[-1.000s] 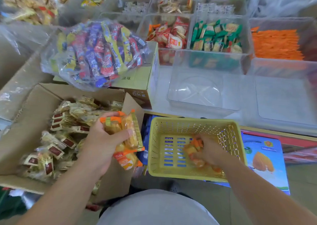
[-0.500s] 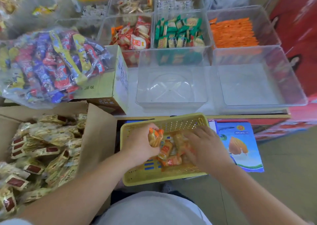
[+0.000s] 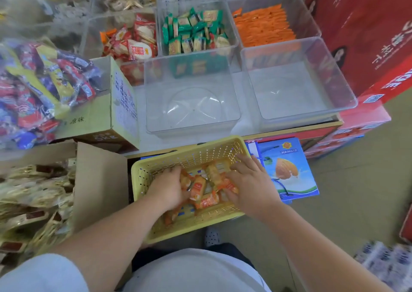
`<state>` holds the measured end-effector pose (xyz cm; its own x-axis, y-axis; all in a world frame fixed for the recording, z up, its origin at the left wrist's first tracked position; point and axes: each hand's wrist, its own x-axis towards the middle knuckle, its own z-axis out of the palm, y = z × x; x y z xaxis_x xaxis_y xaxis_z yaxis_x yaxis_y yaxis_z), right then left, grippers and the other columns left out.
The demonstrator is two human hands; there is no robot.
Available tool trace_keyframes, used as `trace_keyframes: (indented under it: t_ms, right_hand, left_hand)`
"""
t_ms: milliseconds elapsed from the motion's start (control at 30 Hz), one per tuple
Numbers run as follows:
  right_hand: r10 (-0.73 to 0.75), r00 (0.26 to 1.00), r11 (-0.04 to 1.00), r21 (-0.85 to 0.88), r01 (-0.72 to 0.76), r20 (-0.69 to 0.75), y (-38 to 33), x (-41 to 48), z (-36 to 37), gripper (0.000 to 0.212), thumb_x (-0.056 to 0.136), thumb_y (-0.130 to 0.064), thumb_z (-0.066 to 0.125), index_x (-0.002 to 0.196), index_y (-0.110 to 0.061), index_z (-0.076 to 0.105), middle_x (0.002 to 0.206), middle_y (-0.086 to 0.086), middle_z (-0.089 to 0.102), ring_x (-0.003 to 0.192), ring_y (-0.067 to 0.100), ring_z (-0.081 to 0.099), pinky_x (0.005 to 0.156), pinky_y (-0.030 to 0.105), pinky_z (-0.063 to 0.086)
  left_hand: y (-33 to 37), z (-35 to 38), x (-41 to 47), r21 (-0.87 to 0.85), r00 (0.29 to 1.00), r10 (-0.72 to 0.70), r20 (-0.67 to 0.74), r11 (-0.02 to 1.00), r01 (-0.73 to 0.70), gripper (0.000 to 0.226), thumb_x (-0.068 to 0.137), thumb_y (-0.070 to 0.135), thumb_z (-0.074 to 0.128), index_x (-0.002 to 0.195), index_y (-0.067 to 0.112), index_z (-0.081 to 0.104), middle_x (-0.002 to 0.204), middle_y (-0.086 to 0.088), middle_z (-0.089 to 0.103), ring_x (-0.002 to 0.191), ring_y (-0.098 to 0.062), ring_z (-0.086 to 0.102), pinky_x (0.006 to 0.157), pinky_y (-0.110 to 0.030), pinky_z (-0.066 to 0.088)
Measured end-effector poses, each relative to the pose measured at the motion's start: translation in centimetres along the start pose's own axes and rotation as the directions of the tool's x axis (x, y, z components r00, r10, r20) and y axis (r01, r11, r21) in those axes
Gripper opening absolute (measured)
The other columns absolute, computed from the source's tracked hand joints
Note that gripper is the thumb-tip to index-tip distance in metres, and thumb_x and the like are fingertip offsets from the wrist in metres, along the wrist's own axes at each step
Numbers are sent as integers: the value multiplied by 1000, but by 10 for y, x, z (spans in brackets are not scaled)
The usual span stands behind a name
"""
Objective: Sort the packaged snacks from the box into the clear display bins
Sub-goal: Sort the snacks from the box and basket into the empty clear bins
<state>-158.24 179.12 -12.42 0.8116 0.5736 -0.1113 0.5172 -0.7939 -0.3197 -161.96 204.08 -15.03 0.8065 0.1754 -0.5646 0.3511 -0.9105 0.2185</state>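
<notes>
Orange-wrapped snack packets [image 3: 201,189] lie heaped in a yellow plastic basket [image 3: 196,227], which sits in front of the person, below the desk [image 3: 289,130] edge. Both hands reach into it. The left grip [image 3: 167,188] is cupped palm-down over the packets on the left of the heap; whether its fingers actually clasp any cannot be told. The right grip [image 3: 247,183] is spread, its fingers resting flat on the packets at the heap's right. Just beyond the basket, two empty clear bins [image 3: 194,113] stand side by side on the desk. Behind them, further bins hold green packets [image 3: 194,33], orange sticks [image 3: 265,26] and red-and-white packets [image 3: 136,44]. To the left, an open cardboard box [image 3: 100,180] holds gold-wrapped snacks [image 3: 33,202]. A blue carton [image 3: 287,171] lies partly beneath the basket's right side.
</notes>
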Motion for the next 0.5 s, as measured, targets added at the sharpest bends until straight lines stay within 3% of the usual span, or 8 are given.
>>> trace_keyframes:
  t_ms: [100, 200, 300, 400, 500]
  right_hand:
    - [-2, 1000, 1000, 0, 2, 28, -1, 0, -1, 37, 87, -46, 63, 119, -30, 72, 121, -9, 67, 148, 22, 32, 124, 46, 18]
    - [25, 999, 1000, -19, -24, 44, -5, 2, -3, 38, 85, -50, 66, 118, -32, 72, 120, -12, 67, 147, 21, 32, 123, 52, 17]
    - [45, 998, 998, -45, -46, -32, -24, 10, 0, 35, 83, -50, 68, 111, -30, 74, 113, -9, 70, 142, 31, 40, 122, 58, 15]
    - [-39, 987, 999, 24, 44, -156, -63, 24, 6, 36, 77, -50, 67, 101, -25, 76, 105, -6, 72, 134, 36, 46, 118, 62, 21]
    - [-156, 970, 975, 127, 181, -186, -121, 40, 10, 32, 76, -46, 73, 101, -26, 76, 104, -8, 72, 130, 30, 45, 113, 62, 32]
  left_hand:
    - [4, -13, -19, 6, 996, 85, -38, 996, -85, 93, 84, 56, 75, 157, 19, 31, 152, -7, 46, 136, -29, 49, 111, -42, 44]
    - [-2, -34, -53, -91, 971, 213, -108, 970, -223, 72, 88, 57, 70, 150, 28, 45, 153, 4, 44, 140, -19, 43, 116, -42, 39]
    - [-28, -53, -96, -162, 920, 281, -274, 929, -333, 54, 91, 49, 68, 139, 26, 59, 145, 7, 50, 135, -9, 41, 116, -30, 34]
    - [-66, -68, -140, -142, 835, 219, -504, 933, -330, 44, 89, 45, 64, 122, 17, 70, 128, 3, 62, 122, -8, 48, 106, -19, 34]
    - [-119, -72, -175, -126, 752, 82, -654, 968, -215, 41, 87, 45, 64, 113, 14, 73, 122, -1, 64, 117, -10, 48, 103, -11, 29]
